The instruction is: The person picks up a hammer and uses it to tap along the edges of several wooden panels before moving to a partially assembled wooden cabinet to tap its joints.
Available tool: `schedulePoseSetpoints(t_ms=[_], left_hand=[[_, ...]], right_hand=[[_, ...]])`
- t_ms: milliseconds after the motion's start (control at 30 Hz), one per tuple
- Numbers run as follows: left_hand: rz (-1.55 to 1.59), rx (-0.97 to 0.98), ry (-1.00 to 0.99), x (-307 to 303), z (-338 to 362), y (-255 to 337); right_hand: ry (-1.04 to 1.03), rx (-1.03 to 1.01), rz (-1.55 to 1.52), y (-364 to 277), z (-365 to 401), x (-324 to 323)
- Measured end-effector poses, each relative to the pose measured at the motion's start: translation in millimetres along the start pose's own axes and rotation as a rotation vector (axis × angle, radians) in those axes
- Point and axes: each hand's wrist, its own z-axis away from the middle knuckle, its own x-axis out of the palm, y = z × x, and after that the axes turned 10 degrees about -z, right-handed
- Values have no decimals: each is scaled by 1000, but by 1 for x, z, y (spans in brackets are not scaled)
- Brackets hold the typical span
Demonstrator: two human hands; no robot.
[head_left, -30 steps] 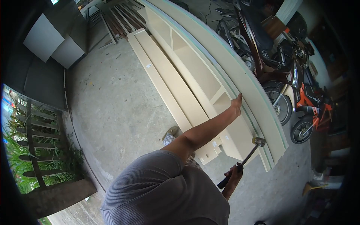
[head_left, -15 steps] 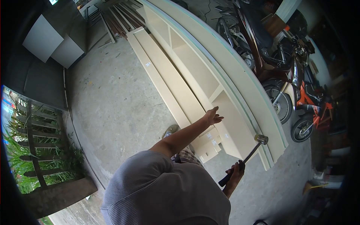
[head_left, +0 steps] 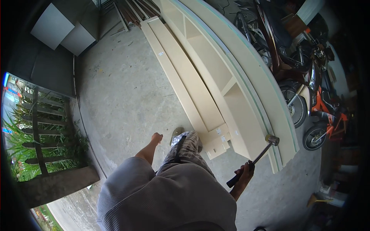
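Observation:
My right hand (head_left: 243, 175) is wrapped round the black handle of a mallet (head_left: 262, 153). The mallet's head (head_left: 272, 139) is up over the near end of a long cream cabinet frame (head_left: 241, 111) with open compartments. Over the concrete floor, my left hand (head_left: 157, 138) hangs beside my leg, its fingers curled in and nothing seen in them. Left of the cabinet frame lies a long cream panel assembly (head_left: 181, 77) with a raised edge and small white labels. Short cream pieces (head_left: 218, 142) are at its near end.
Motorbikes (head_left: 287, 65) stand along the right, close to a curved cream panel (head_left: 266, 81) with a greenish edge. Loose strips (head_left: 133, 9) lie at the far end. Grey-white boards (head_left: 52, 26) are at upper left. A slatted fence (head_left: 36, 131) with plants borders the left side.
My left hand has swung away from the cabinet frame, left and down to my side, and its fingers have curled. The right hand still holds the mallet in nearly the same place.

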Motion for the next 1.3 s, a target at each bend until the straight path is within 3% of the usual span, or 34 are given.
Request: schedulePoseSetpoints(t_ms=[133,200,267,400,433,567,733,767,800,833,867,900,967,1033,1067,1133,1300], left_hand=[[291,-1,-107,30,12,27],[-104,542,-189,73,-34,21],[263,248,-257,59,26,71],[323,347,-204,50,81,91],[332,422,-215,52,87,80],[520,396,-159,46,116,17],[453,157,6,65,129,-162],[192,247,110,90,111,-222],[-433,436,95,101,105,-273],[-469,371,204,130,94,-332],[200,-177,57,130,122,-354],[238,-253,8,151,122,-402],[352,-402,63,139,197,-419],[162,-161,70,191,192,-485],[157,-159,70,185,206,-479],[400,-433,-71,172,249,-446],[494,-259,-90,187,225,-373]], right_hand=[[-37,-32,8,-2,4,-6],[-54,-46,11,-2,6,-16],[-32,-50,6,-2,10,-24],[-52,-85,32,-5,27,-51],[-40,-79,51,-6,34,-57],[-76,-59,43,-2,66,-81],[-126,-38,33,15,117,-104],[-148,-26,19,22,126,-110],[-147,-23,27,29,135,-117],[-169,-14,30,35,143,-123],[-189,-4,30,39,152,-128],[-187,14,37,40,166,-130],[-201,38,39,49,180,-145],[-211,85,34,57,191,-156],[-207,86,31,59,198,-159],[-201,99,38,60,212,-164],[-192,83,25,51,212,-191]])
